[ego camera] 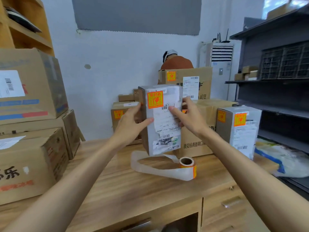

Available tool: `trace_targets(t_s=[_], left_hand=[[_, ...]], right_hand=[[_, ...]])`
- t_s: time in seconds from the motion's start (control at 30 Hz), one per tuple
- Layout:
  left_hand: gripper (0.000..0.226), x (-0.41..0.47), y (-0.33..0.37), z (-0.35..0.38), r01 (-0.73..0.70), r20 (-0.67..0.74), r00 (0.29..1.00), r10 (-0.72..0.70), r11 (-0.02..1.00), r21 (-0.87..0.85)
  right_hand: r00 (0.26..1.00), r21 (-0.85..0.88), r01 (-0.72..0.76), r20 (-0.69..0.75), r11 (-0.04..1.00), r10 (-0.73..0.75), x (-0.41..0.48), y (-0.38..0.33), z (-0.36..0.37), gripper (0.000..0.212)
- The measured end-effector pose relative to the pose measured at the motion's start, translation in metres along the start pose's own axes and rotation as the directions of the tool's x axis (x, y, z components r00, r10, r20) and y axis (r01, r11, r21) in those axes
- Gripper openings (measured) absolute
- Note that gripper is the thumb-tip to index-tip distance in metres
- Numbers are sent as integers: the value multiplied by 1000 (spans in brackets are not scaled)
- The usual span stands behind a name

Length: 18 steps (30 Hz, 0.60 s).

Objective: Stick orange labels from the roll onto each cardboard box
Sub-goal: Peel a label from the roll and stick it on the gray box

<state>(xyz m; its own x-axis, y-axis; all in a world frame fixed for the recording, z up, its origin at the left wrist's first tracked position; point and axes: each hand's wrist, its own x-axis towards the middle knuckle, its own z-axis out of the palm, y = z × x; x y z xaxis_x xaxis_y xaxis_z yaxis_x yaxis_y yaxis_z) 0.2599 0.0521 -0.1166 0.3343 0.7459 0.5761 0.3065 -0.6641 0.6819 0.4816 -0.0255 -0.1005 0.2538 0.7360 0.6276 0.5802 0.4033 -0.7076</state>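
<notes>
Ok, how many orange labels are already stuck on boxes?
5: held box, big carton behind it, small box at left, two on the wrapped box at right. A sliver by the right hand may be a sixth.

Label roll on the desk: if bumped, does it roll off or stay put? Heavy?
The label roll stands on its flat end, core hole up, so a nudge likely slides it rather than rolls it. Little is wound on it, so it is probably light. The loose liner loop looks floppy and reaches the held box, so it may drag.
</notes>
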Motion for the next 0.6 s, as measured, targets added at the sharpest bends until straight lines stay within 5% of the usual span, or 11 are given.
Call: trace_targets(t_s=[0.37, 0.6], left_hand=[[91, 24, 39, 126, -51, 179, 983, 51, 999, -9], [86, 24, 32, 170, -88, 166, 983, 78, 994, 56]], right_hand=[[990, -192, -86, -127, 978, 63, -16, 65, -109, 36], [986, -247, -90, -159, 965, 51, -27, 96, -114, 58]])
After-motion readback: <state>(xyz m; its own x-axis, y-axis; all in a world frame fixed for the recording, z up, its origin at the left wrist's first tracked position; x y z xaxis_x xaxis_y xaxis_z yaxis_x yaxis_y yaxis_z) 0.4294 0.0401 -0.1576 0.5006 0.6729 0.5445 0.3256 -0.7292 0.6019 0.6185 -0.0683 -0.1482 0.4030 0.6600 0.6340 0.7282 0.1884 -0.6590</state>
